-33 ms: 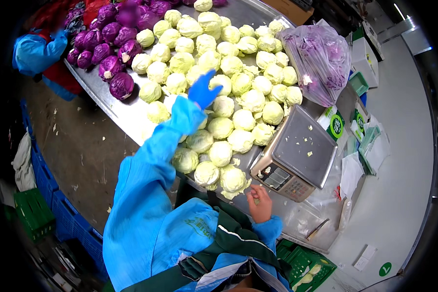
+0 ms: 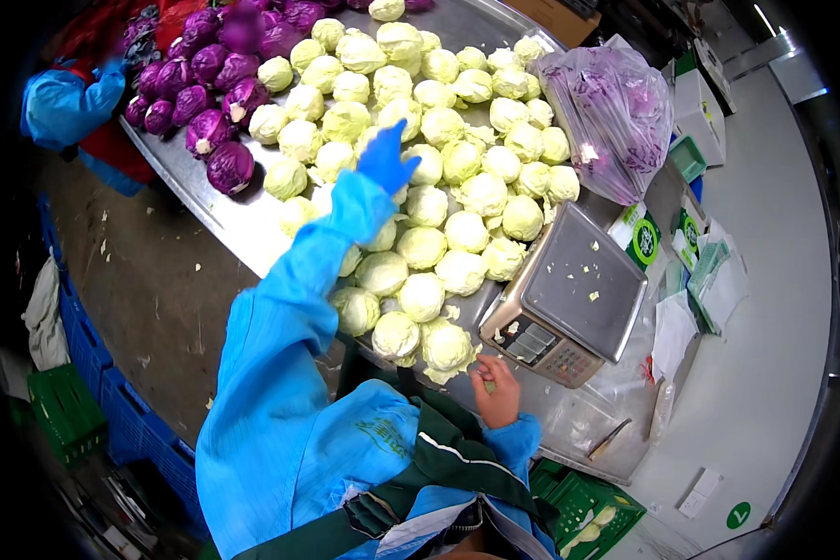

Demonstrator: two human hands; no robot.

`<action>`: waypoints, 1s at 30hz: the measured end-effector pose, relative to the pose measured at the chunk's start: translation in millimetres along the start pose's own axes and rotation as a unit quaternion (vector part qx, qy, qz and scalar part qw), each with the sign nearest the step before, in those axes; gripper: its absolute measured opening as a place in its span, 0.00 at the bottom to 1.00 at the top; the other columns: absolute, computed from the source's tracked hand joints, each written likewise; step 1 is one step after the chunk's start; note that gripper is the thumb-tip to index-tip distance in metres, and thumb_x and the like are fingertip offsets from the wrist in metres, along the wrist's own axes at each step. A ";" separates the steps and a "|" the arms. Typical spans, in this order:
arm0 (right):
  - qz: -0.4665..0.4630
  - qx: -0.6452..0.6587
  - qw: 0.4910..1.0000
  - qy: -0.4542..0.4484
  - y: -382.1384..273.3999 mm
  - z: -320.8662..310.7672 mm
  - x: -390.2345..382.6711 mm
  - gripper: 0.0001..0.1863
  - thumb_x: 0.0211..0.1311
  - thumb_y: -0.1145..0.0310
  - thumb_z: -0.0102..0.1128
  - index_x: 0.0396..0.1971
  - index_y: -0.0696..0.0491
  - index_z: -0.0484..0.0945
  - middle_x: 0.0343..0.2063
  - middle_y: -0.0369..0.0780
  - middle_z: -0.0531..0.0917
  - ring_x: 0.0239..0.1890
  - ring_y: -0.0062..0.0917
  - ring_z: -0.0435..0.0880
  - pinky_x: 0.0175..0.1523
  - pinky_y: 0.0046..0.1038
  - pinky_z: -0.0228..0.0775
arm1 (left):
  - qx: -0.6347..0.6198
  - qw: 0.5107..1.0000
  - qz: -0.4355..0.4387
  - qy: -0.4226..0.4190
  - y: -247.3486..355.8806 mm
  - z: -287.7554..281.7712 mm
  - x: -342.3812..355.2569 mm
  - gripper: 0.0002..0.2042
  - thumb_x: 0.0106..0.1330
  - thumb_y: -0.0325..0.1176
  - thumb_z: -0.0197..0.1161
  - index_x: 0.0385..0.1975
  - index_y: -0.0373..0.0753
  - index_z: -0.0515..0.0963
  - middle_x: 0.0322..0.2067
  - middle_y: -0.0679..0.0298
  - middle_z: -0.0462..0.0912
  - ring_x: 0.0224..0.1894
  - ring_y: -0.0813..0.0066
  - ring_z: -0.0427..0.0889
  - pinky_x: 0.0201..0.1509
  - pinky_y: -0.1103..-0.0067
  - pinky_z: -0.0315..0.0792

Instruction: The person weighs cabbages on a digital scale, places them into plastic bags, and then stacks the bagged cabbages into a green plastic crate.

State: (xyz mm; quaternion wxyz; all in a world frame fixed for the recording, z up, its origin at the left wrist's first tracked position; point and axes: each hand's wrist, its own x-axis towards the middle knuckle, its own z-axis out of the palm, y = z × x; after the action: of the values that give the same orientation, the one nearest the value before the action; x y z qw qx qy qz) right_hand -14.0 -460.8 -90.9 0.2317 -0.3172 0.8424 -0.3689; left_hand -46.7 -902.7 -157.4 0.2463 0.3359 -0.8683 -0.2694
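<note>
My left hand [image 2: 387, 161], in a blue glove, reaches out over the pale green cabbages [image 2: 424, 246] with its fingers extended and thumb apart. Nothing shows in its grasp; whether it touches the heads beneath is unclear. Close to me, my bare right hand [image 2: 497, 392] has curled fingers beside the nearest cabbage [image 2: 447, 347] and the scale [image 2: 583, 280]. A small greenish bit seems to lie in those fingers, too small to name. Leaf scraps dot the scale's grey plate.
Purple cabbages [image 2: 230, 168] fill the far left of the metal table [image 2: 224, 219]. A bulging clear bag [image 2: 607, 121] stands behind the scale. A knife [image 2: 609, 439] lies at the right front. Green crates [image 2: 593, 513] sit below; a co-worker's blue sleeve [image 2: 70, 103] shows far left.
My left hand has shifted slightly up and left over the cabbages. The right hand stays almost in place.
</note>
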 end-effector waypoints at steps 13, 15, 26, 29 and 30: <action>0.046 0.045 0.998 0.011 -8.2 -8.2 32.1 0.14 0.56 0.75 0.62 0.44 0.57 0.78 0.40 0.45 0.81 0.38 0.32 0.83 0.44 0.28 0.75 | 0.081 0.995 -0.016 -0.055 -50.4 18.3 92.4 0.50 0.36 0.48 0.78 0.64 0.43 0.60 0.55 0.44 0.66 0.54 0.47 0.72 0.58 0.63 0.69; 0.038 0.070 0.996 0.032 -1.8 -12.2 38.0 0.14 0.56 0.76 0.62 0.44 0.58 0.78 0.39 0.44 0.81 0.38 0.30 0.83 0.44 0.27 0.75 | -0.012 0.998 -0.061 0.005 -30.6 5.7 80.4 0.49 0.35 0.48 0.79 0.62 0.42 0.62 0.54 0.45 0.66 0.54 0.48 0.72 0.58 0.63 0.70; -0.041 0.264 0.946 0.184 -53.4 -46.0 146.1 0.47 0.43 0.78 0.70 0.66 0.53 0.54 0.57 0.47 0.69 0.57 0.34 0.73 0.59 0.33 0.69 | -0.584 0.727 -0.131 -0.338 165.5 24.4 -123.9 0.30 0.62 0.40 0.66 0.61 0.34 0.64 0.49 0.54 0.77 0.50 0.71 0.77 0.54 0.74 0.72; 0.002 0.254 0.933 0.255 -4.7 -81.8 139.8 0.41 0.47 0.78 0.68 0.63 0.54 0.58 0.53 0.47 0.73 0.55 0.33 0.75 0.59 0.31 0.69 | -0.414 0.849 0.056 -0.323 169.0 21.5 -133.7 0.28 0.63 0.39 0.64 0.61 0.38 0.66 0.53 0.56 0.76 0.54 0.66 0.76 0.58 0.72 0.70; 0.017 0.211 0.937 0.280 7.9 -91.4 136.3 0.41 0.48 0.76 0.69 0.63 0.55 0.59 0.53 0.47 0.73 0.55 0.32 0.74 0.60 0.30 0.66 | -0.361 0.880 0.125 -0.283 164.9 19.2 -131.4 0.27 0.63 0.38 0.64 0.61 0.39 0.67 0.55 0.57 0.75 0.55 0.65 0.75 0.59 0.72 0.69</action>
State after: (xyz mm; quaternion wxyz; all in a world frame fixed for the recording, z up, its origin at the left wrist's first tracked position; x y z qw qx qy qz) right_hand -168.1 -509.4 -61.5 0.0545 -0.1305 0.7816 -0.6076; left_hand -46.9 -699.1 -99.5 0.1255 0.0217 -0.7783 -0.6148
